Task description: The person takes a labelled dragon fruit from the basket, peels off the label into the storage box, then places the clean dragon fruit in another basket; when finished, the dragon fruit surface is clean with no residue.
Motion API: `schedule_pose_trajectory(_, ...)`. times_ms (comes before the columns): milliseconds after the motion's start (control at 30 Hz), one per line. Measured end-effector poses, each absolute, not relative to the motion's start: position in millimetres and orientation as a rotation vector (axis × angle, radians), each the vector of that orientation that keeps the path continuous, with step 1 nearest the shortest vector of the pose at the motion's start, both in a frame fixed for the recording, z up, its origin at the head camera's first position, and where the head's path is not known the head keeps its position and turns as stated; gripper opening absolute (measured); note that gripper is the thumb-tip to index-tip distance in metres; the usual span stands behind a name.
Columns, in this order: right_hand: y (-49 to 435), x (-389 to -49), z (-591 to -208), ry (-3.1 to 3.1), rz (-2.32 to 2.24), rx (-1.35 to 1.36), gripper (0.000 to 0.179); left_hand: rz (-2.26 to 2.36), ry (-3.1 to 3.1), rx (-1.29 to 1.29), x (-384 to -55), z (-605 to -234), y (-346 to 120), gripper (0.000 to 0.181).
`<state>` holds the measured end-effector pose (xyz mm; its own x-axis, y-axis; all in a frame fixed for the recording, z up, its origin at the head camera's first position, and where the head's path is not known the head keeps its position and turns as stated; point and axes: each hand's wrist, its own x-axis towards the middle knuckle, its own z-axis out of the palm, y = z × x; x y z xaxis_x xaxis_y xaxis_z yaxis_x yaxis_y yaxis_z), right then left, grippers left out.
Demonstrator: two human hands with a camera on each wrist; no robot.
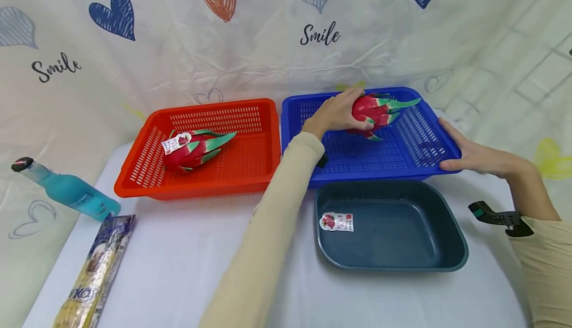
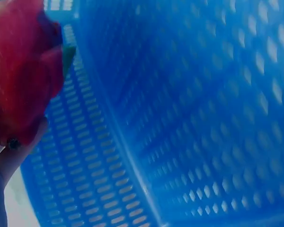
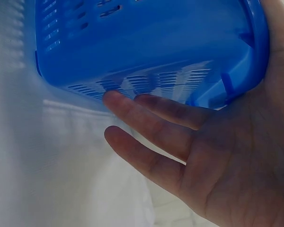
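Note:
My left hand grips a pink dragon fruit with green-tipped scales, over the inside of the blue basket. In the left wrist view the dragon fruit shows close against the fingers; whether it touches the basket floor I cannot tell. At the basket's right end, my right hand holds the rim, thumb on the front corner. The right wrist view has its fingers spread along the outer wall. Another dragon fruit, bearing a white label, lies in the red basket.
A dark green basin stands before the blue basket, with a dragon fruit label inside at its left. Far left, a turquoise bottle leans over near a long yellow-and-blue packet. Behind the baskets hangs a printed cloth.

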<state>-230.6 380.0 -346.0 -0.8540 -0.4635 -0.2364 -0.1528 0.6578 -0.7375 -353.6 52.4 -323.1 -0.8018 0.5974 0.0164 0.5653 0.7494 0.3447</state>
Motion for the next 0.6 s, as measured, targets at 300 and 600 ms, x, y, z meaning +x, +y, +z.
schedule_pose_trajectory(300,379.7,-231.4,-348.0,2.463,-1.059,-0.483,0.101,0.735,2.824,0.88,-357.8,-334.9,48.3,0.093)
schedule_pose_trajectory(600,379.3,-233.1,-347.4,2.463,-1.061,-0.476,0.1,0.861,2.726,0.849,-362.6,-340.4,42.8,0.093)
